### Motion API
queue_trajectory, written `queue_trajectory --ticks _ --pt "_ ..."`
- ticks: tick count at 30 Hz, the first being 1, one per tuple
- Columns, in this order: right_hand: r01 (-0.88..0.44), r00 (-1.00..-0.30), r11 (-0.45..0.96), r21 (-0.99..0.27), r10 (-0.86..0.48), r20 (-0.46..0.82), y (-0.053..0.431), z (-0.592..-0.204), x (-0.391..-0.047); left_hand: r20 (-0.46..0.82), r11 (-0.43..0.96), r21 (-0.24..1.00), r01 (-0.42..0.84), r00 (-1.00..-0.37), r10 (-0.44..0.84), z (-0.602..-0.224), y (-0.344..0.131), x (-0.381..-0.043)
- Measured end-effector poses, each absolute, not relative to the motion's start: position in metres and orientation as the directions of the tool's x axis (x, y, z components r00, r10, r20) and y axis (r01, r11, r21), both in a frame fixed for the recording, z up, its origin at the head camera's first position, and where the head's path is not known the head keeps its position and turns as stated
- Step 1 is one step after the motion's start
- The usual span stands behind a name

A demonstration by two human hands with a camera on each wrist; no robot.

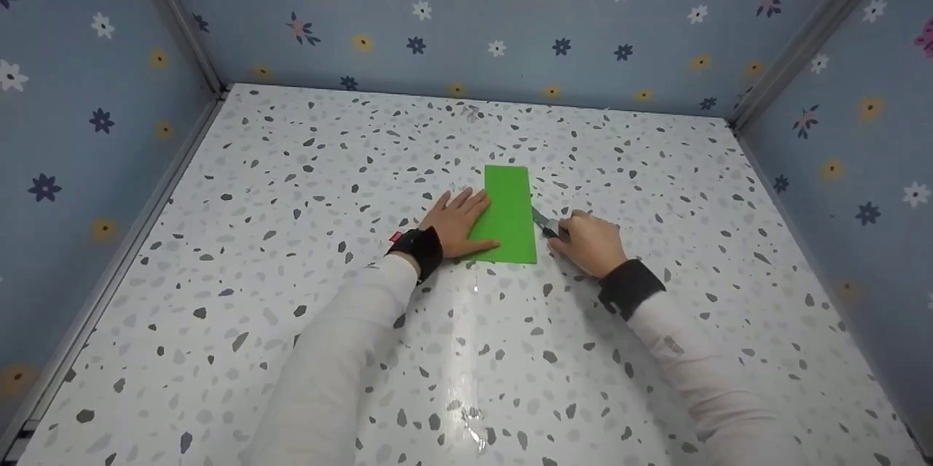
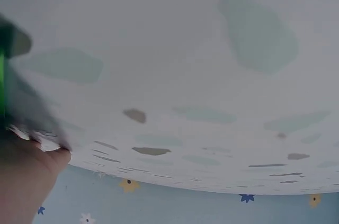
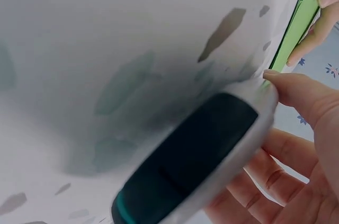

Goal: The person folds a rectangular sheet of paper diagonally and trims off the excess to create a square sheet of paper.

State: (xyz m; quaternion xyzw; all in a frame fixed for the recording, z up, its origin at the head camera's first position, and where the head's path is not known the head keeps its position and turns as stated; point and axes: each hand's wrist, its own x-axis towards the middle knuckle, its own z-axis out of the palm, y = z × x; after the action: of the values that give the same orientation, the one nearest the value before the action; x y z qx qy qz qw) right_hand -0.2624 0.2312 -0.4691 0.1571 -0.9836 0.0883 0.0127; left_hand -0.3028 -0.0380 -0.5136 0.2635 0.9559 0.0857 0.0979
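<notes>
A green folded sheet of paper (image 1: 510,214) lies flat, its layered edge showing in the right wrist view. On its left part my left hand (image 1: 461,224) presses with fingers spread and thumb stretched across the lower area. My right hand (image 1: 592,241) grips a utility knife (image 1: 543,219), whose grey front end points up-left at the paper's right edge. Whether the blade touches the paper cannot be told. Close up in the right wrist view, the knife's handle (image 3: 190,160) is pale with a dark panel. In the left wrist view only part of my left hand (image 2: 32,176) appears.
The white speckled tabletop (image 1: 291,291) extends around both hands. Blue flowered panels (image 1: 474,21) stand at the back and on both sides, with grey metal strips (image 1: 816,32) at the corners. Dark bands (image 1: 633,287) circle both wrists.
</notes>
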Motion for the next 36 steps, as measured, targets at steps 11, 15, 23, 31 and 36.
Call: queue_trajectory --ticks 11,15,23,31,36 --pt "-0.308 -0.951 0.938 -0.161 -0.305 0.044 0.232 -0.470 -0.262 -0.010 0.877 0.147 0.458 -0.885 0.465 -0.521 -0.019 -0.309" --pt "-0.298 -0.954 0.940 -0.165 -0.296 0.039 0.233 -0.471 -0.261 -0.022 0.869 0.116 0.481 -0.873 0.486 -0.517 -0.019 -0.306" --pt "-0.310 -0.951 0.938 -0.155 -0.304 0.062 0.232 -0.470 -0.263 -0.124 0.858 0.139 0.494 -0.851 0.510 -0.512 -0.019 -0.305" --pt "-0.291 -0.957 0.945 -0.149 -0.285 0.058 0.230 -0.468 -0.270 -0.150 0.856 0.175 0.487 -0.846 0.512 -0.510 -0.018 -0.306" --pt "-0.283 -0.959 0.945 -0.165 -0.278 0.053 0.229 -0.468 -0.278 -0.158 0.856 0.180 0.485 -0.845 0.512 -0.508 -0.018 -0.305"
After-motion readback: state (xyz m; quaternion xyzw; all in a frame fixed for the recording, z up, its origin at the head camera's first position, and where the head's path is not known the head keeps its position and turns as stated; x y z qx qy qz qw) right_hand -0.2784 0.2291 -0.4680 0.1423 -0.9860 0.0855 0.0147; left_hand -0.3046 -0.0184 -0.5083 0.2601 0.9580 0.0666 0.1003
